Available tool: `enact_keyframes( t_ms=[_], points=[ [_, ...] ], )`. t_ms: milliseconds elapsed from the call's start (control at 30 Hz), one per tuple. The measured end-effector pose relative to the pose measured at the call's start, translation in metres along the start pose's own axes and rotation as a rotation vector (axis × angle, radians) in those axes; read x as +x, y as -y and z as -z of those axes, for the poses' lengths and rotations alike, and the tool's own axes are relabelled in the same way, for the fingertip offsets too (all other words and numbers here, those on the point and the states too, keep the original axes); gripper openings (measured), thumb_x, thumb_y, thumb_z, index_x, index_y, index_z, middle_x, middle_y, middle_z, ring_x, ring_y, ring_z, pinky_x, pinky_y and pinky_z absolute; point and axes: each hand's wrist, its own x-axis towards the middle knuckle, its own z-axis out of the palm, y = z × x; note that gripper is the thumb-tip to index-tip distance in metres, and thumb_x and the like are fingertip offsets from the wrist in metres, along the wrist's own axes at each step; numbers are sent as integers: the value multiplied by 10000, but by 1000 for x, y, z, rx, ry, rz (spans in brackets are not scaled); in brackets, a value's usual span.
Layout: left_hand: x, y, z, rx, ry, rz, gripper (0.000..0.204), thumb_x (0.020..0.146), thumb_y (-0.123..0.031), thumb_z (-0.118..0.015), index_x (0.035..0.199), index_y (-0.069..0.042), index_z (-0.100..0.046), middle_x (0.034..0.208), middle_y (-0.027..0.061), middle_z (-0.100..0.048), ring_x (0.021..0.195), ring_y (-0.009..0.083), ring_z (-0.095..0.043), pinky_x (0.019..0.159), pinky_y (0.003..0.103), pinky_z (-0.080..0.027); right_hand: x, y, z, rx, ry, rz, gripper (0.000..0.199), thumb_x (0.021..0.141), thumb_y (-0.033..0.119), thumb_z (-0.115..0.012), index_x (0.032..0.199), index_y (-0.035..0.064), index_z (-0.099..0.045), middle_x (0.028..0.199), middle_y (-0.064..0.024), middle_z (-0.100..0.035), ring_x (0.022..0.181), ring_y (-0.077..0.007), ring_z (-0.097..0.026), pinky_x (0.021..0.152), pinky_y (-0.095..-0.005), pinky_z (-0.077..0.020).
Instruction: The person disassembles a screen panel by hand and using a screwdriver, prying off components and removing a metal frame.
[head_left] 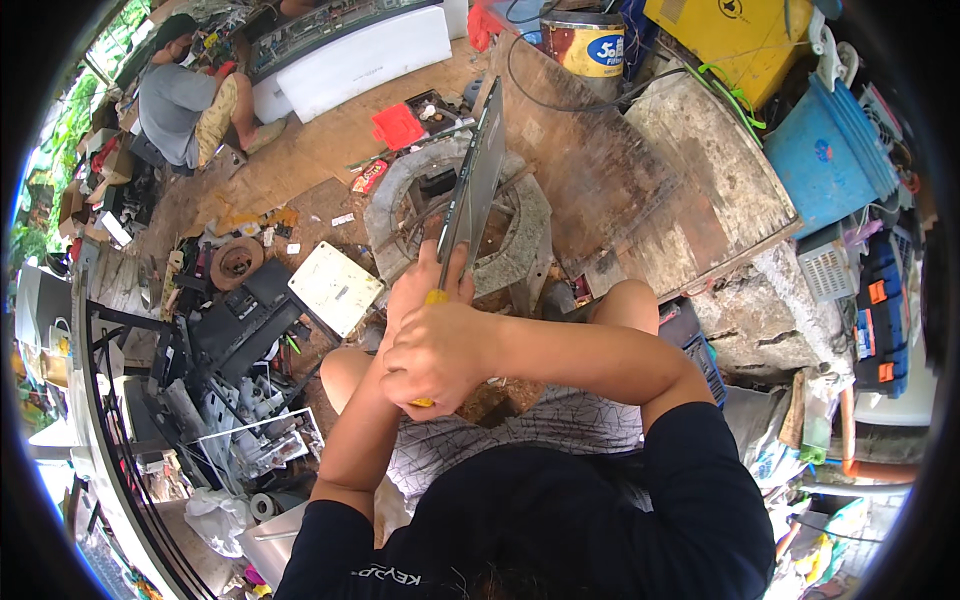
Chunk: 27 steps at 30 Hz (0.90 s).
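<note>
- We clench our right hand (432,355) round a yellow tool handle (436,297).
- Just beyond, our left hand (422,285) grasps the near end of a flat panel (481,170).
- On edge, the panel extends from our fingers over a concrete ring (534,222).

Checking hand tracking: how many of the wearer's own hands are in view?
2: the left hand at the near end of the flat panel, the right hand just below it, around a yellow handle. Each is partly hidden.

Head camera: wide fisheye, looking steeply down over wearer's lap (570,420); left hand (412,288), right hand (435,358) near.
</note>
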Motion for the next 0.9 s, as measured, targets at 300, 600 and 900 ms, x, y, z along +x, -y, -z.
enact_keyframes(
  t_ms=[300, 600, 900],
  points=[
    [-12, 9, -7, 172, -144, -145, 362, 931, -287, -551, 1264, -146, -572, 1116, 192, -527, 920, 328, -633, 719, 402, -527, 15, -4, 29, -12, -208, -74, 181, 665, 214, -734, 659, 124, -576, 644, -25, -587, 574, -224, -607, 537, -350, -482],
    [1, -5, 8, 55, 100, 35, 394, 914, -306, -562, 1268, -136, -544, 1082, 202, -515, 829, 346, -655, 651, 416, -557, -5, -5, 5, 10, 121, 41, 211, 661, 209, -713, 611, 135, -522, 627, -22, -566, 543, -224, -598, 543, -341, -467],
    [4, 11, 4, 121, 59, -41, 396, 894, -318, -612, 1234, -121, -561, 988, 205, -540, 738, 391, -676, 603, 454, -574, -38, 11, 29, -240, -18, -41, 223, 685, 324, -734, 773, 154, -620, 737, -27, -502, 631, -208, -526, 578, -338, -424]
  ],
)
